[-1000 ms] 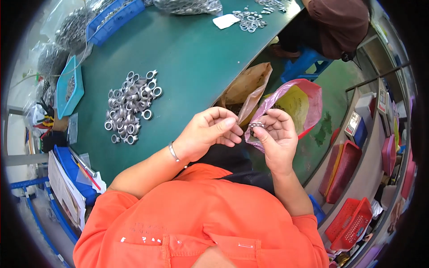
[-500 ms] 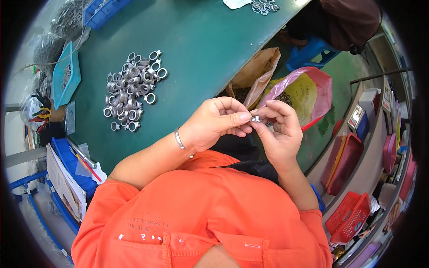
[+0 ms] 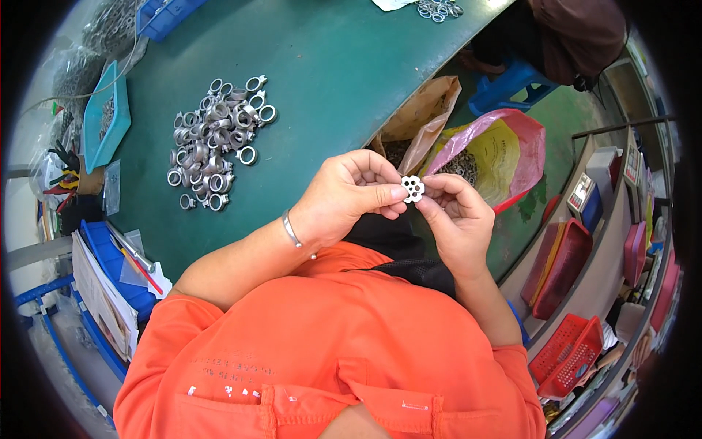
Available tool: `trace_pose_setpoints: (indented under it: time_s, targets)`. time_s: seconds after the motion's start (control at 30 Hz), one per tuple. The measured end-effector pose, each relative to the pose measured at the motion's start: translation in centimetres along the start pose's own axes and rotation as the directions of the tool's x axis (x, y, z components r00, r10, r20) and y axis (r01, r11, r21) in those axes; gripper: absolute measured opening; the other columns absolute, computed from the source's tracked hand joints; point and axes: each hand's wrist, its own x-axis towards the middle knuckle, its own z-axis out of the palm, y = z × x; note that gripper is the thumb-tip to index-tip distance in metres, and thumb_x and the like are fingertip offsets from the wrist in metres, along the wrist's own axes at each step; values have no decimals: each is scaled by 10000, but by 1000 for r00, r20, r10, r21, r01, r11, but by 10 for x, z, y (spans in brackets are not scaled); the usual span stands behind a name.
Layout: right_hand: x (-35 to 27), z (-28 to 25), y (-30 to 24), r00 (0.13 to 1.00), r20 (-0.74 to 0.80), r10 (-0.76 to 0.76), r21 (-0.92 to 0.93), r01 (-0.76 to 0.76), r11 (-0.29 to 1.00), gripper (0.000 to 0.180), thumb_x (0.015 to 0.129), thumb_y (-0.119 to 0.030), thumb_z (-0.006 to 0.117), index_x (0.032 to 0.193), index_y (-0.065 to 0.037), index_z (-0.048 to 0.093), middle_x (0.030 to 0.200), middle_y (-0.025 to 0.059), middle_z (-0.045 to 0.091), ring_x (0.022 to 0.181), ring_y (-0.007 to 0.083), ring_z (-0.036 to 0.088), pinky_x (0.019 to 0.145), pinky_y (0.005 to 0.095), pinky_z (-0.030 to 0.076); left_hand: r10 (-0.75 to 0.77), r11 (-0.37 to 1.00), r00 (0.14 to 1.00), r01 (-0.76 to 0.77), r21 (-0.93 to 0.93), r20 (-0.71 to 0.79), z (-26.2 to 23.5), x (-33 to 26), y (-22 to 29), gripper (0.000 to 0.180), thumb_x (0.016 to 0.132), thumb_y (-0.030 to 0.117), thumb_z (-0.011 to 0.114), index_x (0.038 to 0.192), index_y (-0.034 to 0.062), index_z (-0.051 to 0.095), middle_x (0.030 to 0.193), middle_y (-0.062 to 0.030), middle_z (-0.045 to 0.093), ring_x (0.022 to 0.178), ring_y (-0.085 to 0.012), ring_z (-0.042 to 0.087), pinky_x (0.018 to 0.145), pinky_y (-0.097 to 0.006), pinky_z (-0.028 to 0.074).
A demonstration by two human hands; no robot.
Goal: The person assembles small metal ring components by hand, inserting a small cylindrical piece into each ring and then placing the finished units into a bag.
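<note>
Between my two hands is a small silvery metal disc with a lobed edge and several round holes [image 3: 412, 189], its flat face turned up. My left hand [image 3: 349, 192] pinches its left edge between thumb and fingers; a metal bangle circles that wrist. My right hand [image 3: 457, 214] pinches the opposite edge. Both hands are held in front of my chest, just off the table's edge. On the green table [image 3: 307, 95], to the left, lies a heap of grey metal rings with small lugs [image 3: 212, 146].
An open pink and yellow sack [image 3: 523, 157] of small metal parts stands right of the table, beside a brown bag [image 3: 424, 110]. A turquoise tray [image 3: 110, 124] and blue bins [image 3: 164, 16] line the left. Red baskets [image 3: 567, 358] sit at right; a blue stool [image 3: 512, 86] stands beyond, near another person.
The metal disc has been turned in my fingers: it was seen nearly edge-on and now shows its flat, holed face. Both hands keep hold of it in about the same place.
</note>
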Motion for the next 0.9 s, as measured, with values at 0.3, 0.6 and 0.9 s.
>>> trace_pose_setpoints:
  time_s: [0.3,0.6,0.9]
  targets:
    - [-1,1,-4,996,66,58,40,-61,997,276,793,73,605,1064,65,554,965,89,578,853,119,574,742,222,472,-25,1000,1000,25,-16,-16,-1,-2,2,163,832,37,603,975,-37,581,864,-122,638,733,-170,643,662,-283,555]
    - [-1,3,-3,996,53,74,38,-76,996,256,792,72,604,1047,63,572,943,81,583,834,111,574,725,210,468,-23,999,1000,23,-31,3,-5,-2,2,161,853,45,574,983,-47,589,878,-137,641,759,-186,650,674,-291,558]
    - [0,4,-2,999,34,-19,-63,21,998,248,777,58,629,1021,54,586,927,85,589,813,115,575,704,215,468,-55,998,998,56,14,-3,-5,-1,3,169,819,16,612,978,-34,586,898,-144,639,786,-193,651,693,-290,560]
